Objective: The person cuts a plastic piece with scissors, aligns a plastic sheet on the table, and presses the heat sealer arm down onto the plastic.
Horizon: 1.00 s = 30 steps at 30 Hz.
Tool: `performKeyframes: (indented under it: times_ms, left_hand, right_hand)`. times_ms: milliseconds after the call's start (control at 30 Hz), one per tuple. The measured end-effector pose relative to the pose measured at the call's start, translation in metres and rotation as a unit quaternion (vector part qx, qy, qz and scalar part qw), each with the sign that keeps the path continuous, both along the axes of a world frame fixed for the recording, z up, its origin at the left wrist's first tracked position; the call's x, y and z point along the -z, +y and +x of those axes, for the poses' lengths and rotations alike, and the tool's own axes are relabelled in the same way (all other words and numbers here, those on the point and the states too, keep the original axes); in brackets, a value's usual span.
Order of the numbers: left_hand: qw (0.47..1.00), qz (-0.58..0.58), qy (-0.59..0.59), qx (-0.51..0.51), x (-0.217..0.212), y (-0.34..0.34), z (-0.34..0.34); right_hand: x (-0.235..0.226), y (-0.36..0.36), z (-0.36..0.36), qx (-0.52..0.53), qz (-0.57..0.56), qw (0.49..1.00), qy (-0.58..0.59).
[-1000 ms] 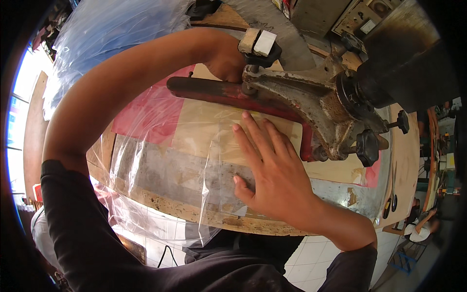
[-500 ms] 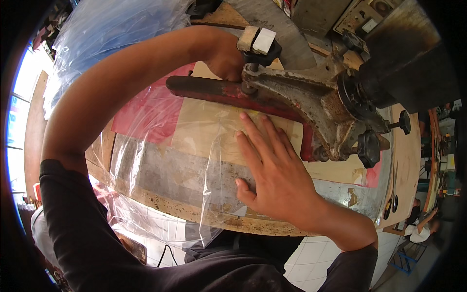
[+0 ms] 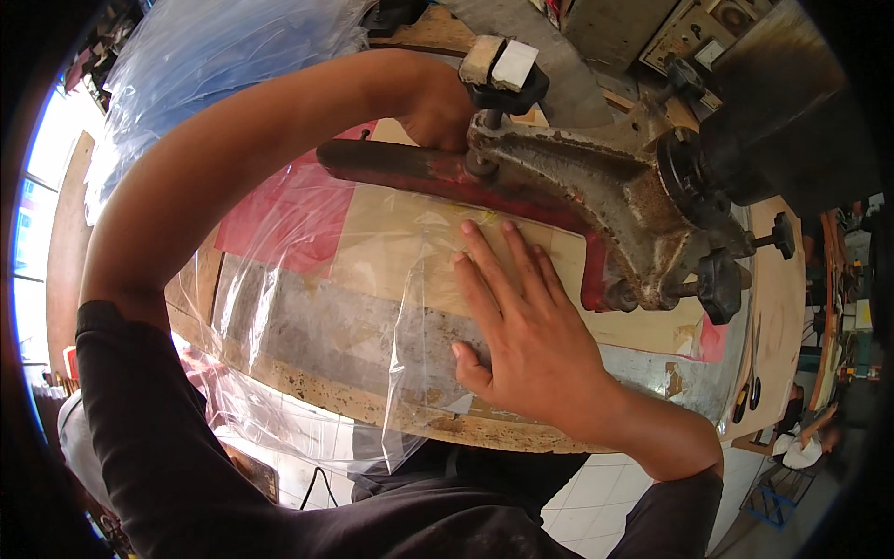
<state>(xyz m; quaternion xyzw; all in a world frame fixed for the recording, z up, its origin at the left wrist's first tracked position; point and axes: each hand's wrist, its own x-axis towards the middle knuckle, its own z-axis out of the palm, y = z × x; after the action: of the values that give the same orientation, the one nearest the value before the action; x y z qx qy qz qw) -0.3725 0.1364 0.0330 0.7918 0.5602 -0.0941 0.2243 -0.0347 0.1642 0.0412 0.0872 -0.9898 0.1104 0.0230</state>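
Observation:
My right hand (image 3: 531, 340) lies flat, fingers spread, on clear plastic film (image 3: 405, 349) over a tan sheet (image 3: 382, 242). Its fingertips point toward a dark red-brown metal bar (image 3: 396, 163) mounted under a worn metal press head (image 3: 596, 186). My left arm reaches round the far side of that bar. There my left hand (image 3: 438, 116) is curled closed beside a black knob, its fingertips hidden behind the bar and bracket. What it grips, if anything, does not show. A pink-red sheet (image 3: 289, 219) lies under the film, left of the tan one.
Bunched clear film (image 3: 223, 65) fills the far left. Black knobs (image 3: 719, 287) stick out from the press at right. Black-handled scissors (image 3: 748, 396) lie by the table's right edge. The film hangs over the worn near table edge (image 3: 345, 401). Another person (image 3: 801, 447) is at far right.
The press head and its bar have shifted slightly, looking a little larger and more to the right, as if raised. Both my hands have stayed nearly in place.

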Motion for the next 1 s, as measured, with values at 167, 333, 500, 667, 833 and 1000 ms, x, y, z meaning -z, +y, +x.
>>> performKeyframes:
  times_ms: [167, 333, 500, 667, 833, 1000]
  left_hand:
    - [0.997, 0.053, 0.031, -0.035, -0.046, -0.015, 0.035]
    - [0.996, 0.046, 0.010, -0.070, -0.047, -0.013, 0.036]
    - [0.990, 0.085, 0.045, -0.107, -0.042, -0.018, 0.036]
    - [0.994, 0.080, 0.032, -0.068, -0.045, -0.015, 0.037]
    - [0.994, 0.062, 0.039, -0.077, -0.047, -0.015, 0.037]
    - [0.991, 0.025, 0.082, -0.107, -0.063, -0.018, 0.046]
  right_hand:
    - [-0.003, 0.002, 0.001, 0.006, 0.001, 1.000, 0.000]
    - [0.001, 0.001, 0.001, 0.006, -0.006, 1.000, 0.006]
    - [0.004, 0.001, 0.001, 0.003, -0.013, 1.000, 0.011]
    - [0.003, 0.003, -0.001, -0.004, -0.002, 1.000, 0.001]
    - [0.002, 0.005, -0.002, -0.010, 0.001, 1.000, -0.003]
    - [0.003, 0.007, -0.003, -0.009, -0.027, 1.000, 0.001]
